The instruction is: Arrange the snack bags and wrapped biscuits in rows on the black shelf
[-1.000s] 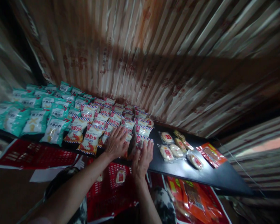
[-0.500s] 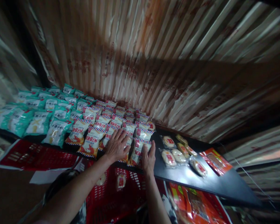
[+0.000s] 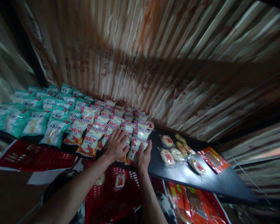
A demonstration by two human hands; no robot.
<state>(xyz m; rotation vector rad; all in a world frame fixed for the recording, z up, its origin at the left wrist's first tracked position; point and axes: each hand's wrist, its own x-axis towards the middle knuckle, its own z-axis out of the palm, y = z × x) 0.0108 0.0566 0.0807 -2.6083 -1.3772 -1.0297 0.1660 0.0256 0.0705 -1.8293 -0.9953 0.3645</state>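
We see the red-and-white snack packets lying in rows on the dark shelf, and both hands rest on the nearest ones. The left hand lies flat, fingers spread, pressing on a packet. The right hand sits just beside it, fingers extended along the edge of the end packet, not clamped. To the right of that hand lie clear-wrapped round cakes; left of the hands, teal packets; below them, a red basket.
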